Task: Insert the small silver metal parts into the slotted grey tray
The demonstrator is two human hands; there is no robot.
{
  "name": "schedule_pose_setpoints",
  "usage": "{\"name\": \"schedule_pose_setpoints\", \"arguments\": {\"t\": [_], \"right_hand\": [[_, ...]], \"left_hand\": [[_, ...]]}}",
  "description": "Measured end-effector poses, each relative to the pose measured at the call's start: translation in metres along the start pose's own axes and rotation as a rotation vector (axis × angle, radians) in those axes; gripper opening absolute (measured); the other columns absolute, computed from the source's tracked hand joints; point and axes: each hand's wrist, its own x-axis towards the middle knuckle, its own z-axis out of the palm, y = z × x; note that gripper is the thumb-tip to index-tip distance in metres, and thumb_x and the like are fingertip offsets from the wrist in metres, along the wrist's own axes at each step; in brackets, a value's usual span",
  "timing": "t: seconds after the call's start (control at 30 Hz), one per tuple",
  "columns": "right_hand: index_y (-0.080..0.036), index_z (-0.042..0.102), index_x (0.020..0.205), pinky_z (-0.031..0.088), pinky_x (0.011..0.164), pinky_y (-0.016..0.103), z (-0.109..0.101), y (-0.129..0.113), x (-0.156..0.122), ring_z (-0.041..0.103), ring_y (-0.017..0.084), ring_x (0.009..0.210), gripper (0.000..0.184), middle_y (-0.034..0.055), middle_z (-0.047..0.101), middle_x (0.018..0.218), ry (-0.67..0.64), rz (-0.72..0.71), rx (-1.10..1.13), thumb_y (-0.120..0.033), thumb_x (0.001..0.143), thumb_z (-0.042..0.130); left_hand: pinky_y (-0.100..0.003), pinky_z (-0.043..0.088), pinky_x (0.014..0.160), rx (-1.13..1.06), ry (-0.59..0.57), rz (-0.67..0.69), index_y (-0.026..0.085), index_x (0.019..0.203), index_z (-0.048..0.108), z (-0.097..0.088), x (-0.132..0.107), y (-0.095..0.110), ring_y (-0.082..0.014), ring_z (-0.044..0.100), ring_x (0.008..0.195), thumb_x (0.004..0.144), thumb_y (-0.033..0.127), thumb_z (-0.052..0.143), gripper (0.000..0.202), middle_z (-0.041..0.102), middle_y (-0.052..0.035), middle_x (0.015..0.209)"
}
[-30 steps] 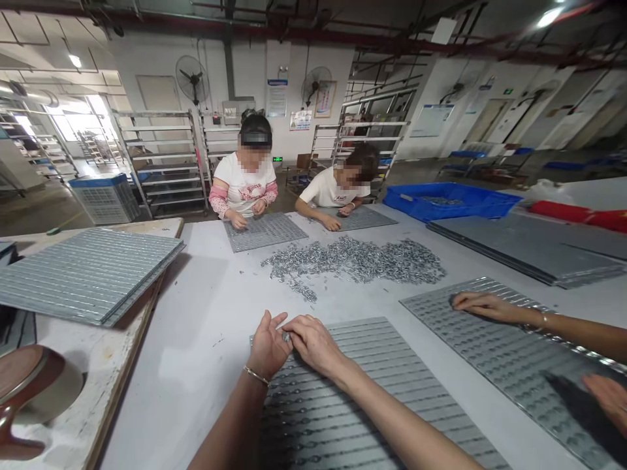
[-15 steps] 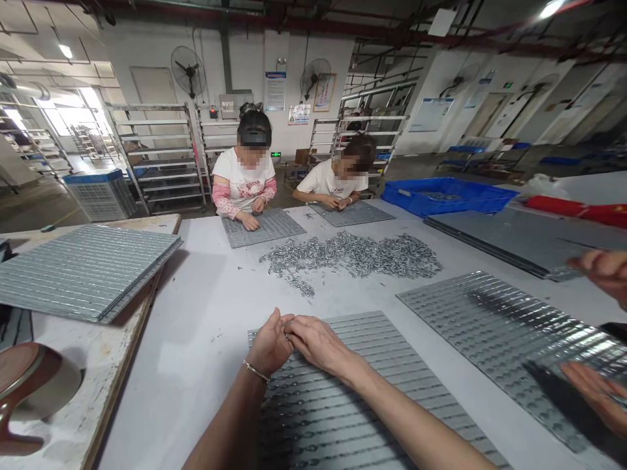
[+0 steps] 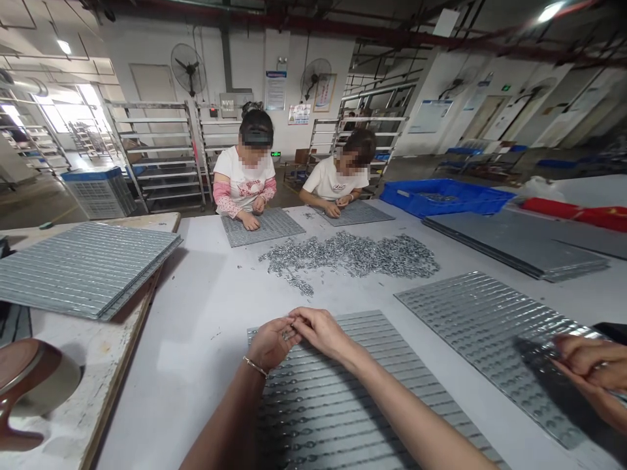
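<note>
My left hand [image 3: 274, 343], with a bracelet at its wrist, is cupped palm up around several small shiny metal pieces [image 3: 287, 334]. The thumb and fingers of my right hand [image 3: 321, 333] are pinched together at the left fingertips; a small dark bit shows there, partly hidden. Both hands are above the far left part of a grey ridged panel [image 3: 372, 365]. Oval pieces lie in its grooves along the left side, and long grooves run across the rest. Beyond my hands spreads a heap of loose oval metal pieces [image 3: 353, 254].
A filled panel [image 3: 460, 313] lies at right, with a co-worker's hands [image 3: 595, 365] over it. Stacked panels [image 3: 514, 238] and a blue crate [image 3: 441, 199] stand behind. At left are ridged panels [image 3: 88, 267] and a brown mug [image 3: 39, 378]. Two co-workers sit opposite.
My right hand has shifted slightly right and up, its fingers now bent into a pinch. My left palm shows more openly. At right, the co-worker's hands have come together over their panel.
</note>
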Motion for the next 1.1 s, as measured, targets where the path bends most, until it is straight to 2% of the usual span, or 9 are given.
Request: {"name": "schedule_pose_setpoints", "arguments": {"t": [0.13,0.23,0.37,0.5,0.6,0.73,0.83,0.93,1.1], "right_hand": [[-0.017,0.071,0.089,0.044,0.061,0.022,0.008,0.027,0.008,0.060,0.014,0.062,0.017,-0.0012,0.068,0.069,0.028,0.217,0.096,-0.025,0.086,0.056],[-0.017,0.069,0.085,0.043,0.061,0.022,0.019,0.047,0.011,0.059,0.014,0.060,0.015,-0.0017,0.067,0.065,0.011,0.269,0.044,-0.022,0.083,0.055],[-0.019,0.066,0.075,0.040,0.066,0.024,0.034,0.055,0.007,0.058,0.015,0.065,0.019,-0.0004,0.067,0.068,-0.005,0.246,-0.035,-0.027,0.088,0.054],[-0.020,0.067,0.071,0.036,0.066,0.024,0.044,0.047,0.005,0.059,0.015,0.067,0.025,0.0002,0.068,0.069,-0.056,0.256,-0.102,-0.029,0.092,0.056],[-0.020,0.067,0.070,0.034,0.064,0.024,0.049,0.042,0.007,0.060,0.016,0.068,0.024,0.0014,0.069,0.068,-0.069,0.313,-0.145,-0.026,0.091,0.058],[-0.020,0.064,0.066,0.031,0.063,0.025,0.053,0.043,0.014,0.061,0.017,0.069,0.020,0.0030,0.069,0.068,-0.057,0.400,-0.176,-0.023,0.086,0.063],[-0.019,0.061,0.067,0.030,0.062,0.025,0.054,0.046,0.017,0.059,0.016,0.067,0.016,0.0020,0.067,0.067,-0.026,0.426,-0.157,-0.022,0.082,0.068],[-0.020,0.059,0.069,0.032,0.061,0.023,0.050,0.046,0.017,0.056,0.014,0.064,0.014,-0.0010,0.064,0.065,0.017,0.426,-0.104,-0.022,0.078,0.070],[-0.019,0.063,0.086,0.041,0.062,0.022,0.035,0.035,0.007,0.056,0.013,0.063,0.023,-0.0013,0.064,0.069,0.106,0.362,0.056,-0.038,0.094,0.051]], "left_hand": [[-0.025,0.057,0.087,-0.032,0.148,0.120,0.016,0.088,0.065,-0.011,0.010,0.010,-0.0140,0.069,0.077,0.084,-0.010,0.058,0.027,0.069,-0.0041,0.078],[-0.024,0.057,0.085,-0.058,0.218,0.201,0.019,0.086,0.062,-0.017,0.014,0.018,-0.0152,0.071,0.084,0.085,-0.004,0.065,0.024,0.068,-0.0029,0.079],[-0.018,0.051,0.057,-0.039,0.229,0.207,0.017,0.081,0.058,-0.020,0.014,0.021,-0.0105,0.064,0.062,0.094,0.014,0.066,0.015,0.065,-0.0032,0.075],[-0.017,0.022,0.035,0.018,0.212,0.165,0.015,0.084,0.058,-0.025,0.015,0.019,-0.0039,0.036,0.038,0.093,0.033,0.072,0.024,0.050,0.0058,0.059],[-0.015,0.026,0.038,0.040,0.202,0.169,0.014,0.088,0.061,-0.026,0.015,0.018,-0.0035,0.038,0.040,0.089,0.029,0.076,0.021,0.047,0.0072,0.059],[-0.017,0.044,0.052,0.058,0.171,0.180,0.013,0.091,0.062,-0.022,0.012,0.017,-0.0073,0.057,0.057,0.086,0.008,0.071,0.012,0.060,0.0004,0.071],[-0.018,0.047,0.058,0.077,0.156,0.189,0.015,0.085,0.059,-0.020,0.010,0.015,-0.0102,0.064,0.068,0.086,0.007,0.070,0.013,0.065,-0.0032,0.078],[-0.018,0.046,0.057,0.119,0.122,0.172,0.015,0.083,0.060,-0.019,0.009,0.012,-0.0107,0.063,0.068,0.083,0.010,0.073,0.014,0.065,-0.0030,0.077],[-0.018,0.034,0.047,0.216,0.043,0.118,0.014,0.074,0.061,-0.018,0.010,0.005,-0.0066,0.048,0.052,0.079,0.016,0.079,0.019,0.060,0.0006,0.067]]}}
